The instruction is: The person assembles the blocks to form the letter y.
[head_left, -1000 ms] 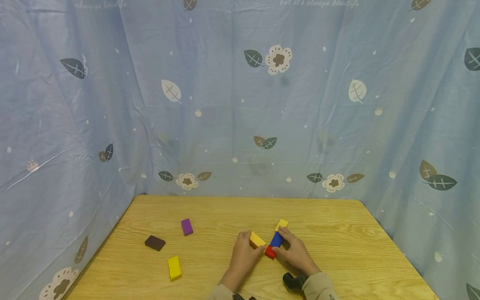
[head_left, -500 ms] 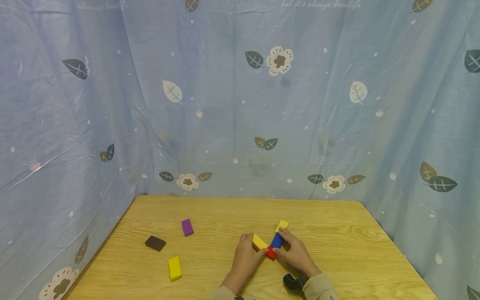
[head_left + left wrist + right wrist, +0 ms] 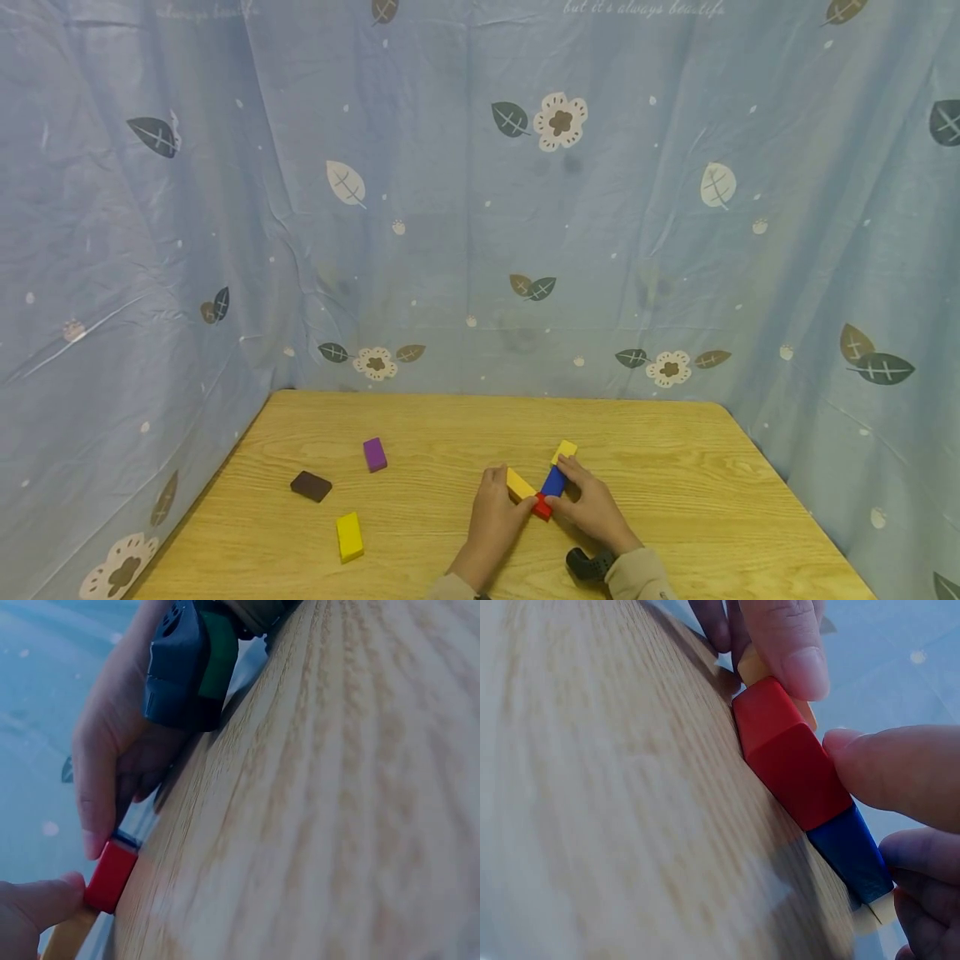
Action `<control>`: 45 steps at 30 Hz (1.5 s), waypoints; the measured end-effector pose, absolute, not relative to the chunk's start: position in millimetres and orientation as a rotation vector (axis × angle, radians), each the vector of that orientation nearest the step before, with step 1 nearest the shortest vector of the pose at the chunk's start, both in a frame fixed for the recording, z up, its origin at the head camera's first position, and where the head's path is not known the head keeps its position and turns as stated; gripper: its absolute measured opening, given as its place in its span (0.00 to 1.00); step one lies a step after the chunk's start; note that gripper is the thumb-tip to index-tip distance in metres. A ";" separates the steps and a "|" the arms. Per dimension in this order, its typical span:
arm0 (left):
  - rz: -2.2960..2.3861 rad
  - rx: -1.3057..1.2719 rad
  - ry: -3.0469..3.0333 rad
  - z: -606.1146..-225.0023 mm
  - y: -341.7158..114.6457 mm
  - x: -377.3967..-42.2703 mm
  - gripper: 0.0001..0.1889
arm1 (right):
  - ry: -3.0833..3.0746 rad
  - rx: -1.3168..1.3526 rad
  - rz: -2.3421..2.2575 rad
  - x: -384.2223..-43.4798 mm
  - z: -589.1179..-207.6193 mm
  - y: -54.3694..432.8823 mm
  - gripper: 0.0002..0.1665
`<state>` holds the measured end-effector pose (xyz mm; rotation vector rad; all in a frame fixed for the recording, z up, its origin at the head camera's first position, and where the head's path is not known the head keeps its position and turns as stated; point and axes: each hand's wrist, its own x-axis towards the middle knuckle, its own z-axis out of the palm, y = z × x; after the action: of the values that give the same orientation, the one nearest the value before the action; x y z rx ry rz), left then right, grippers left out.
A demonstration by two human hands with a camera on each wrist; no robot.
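In the head view, my left hand (image 3: 495, 515) grips an orange-yellow block (image 3: 519, 484), its thumb reaching the red block (image 3: 543, 507). From the red block a row runs away from me: a blue block (image 3: 553, 481), then a light yellow block (image 3: 566, 449) at the far end. My right hand (image 3: 597, 510) holds this row, thumb at the red block and fingers along the blue block. The orange-yellow block meets the red one at an angle, making a V shape. In the right wrist view, the red block (image 3: 799, 772) butts against the blue block (image 3: 853, 853).
On the left of the wooden table (image 3: 435, 425) lie a purple block (image 3: 375, 455), a dark brown block (image 3: 311, 486) and a bright yellow block (image 3: 349, 537). A black wrist device (image 3: 588, 564) sits by the right sleeve. Blue patterned curtain (image 3: 435, 250) surrounds the table's back and sides.
My left hand has shifted slightly to the right with the orange-yellow block, bringing it up against the red block. The right hand has stayed on its row.
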<state>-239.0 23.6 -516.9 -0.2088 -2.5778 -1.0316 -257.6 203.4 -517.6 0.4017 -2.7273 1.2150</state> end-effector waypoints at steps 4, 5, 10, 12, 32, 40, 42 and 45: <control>-0.999 -0.205 -2.572 -516.3 25.2 -238.1 0.37 | -2.729 0.415 1.191 -257.6 -517.8 202.7 0.44; -0.990 -0.206 -2.569 -516.2 25.5 -237.9 0.37 | -2.731 0.413 1.190 -257.7 -518.0 202.7 0.43; -0.932 -0.222 -2.577 -515.5 25.6 -237.2 0.36 | -2.729 0.394 1.193 -258.2 -518.7 202.8 0.42; -0.917 -0.235 -2.583 -515.1 25.0 -236.9 0.36 | -2.724 0.391 1.202 -258.0 -518.8 203.0 0.42; -0.951 -0.302 -2.575 -519.3 21.0 -239.6 0.35 | -2.730 0.410 1.224 -258.4 -518.4 205.0 0.44; -1.016 -0.294 -2.582 -517.9 19.1 -236.5 0.37 | -2.726 0.424 1.200 -257.3 -518.2 204.0 0.44; -1.016 -0.293 -2.581 -517.4 17.5 -236.2 0.37 | -2.726 0.418 1.200 -257.2 -517.6 203.8 0.43; -1.032 -0.286 -2.580 -516.2 13.9 -235.9 0.36 | -2.729 0.429 1.198 -257.0 -516.6 203.6 0.43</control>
<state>-235.9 13.9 -516.2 -0.2863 -2.5805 -1.0321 -257.0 203.6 -516.6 0.4286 -2.7294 1.1981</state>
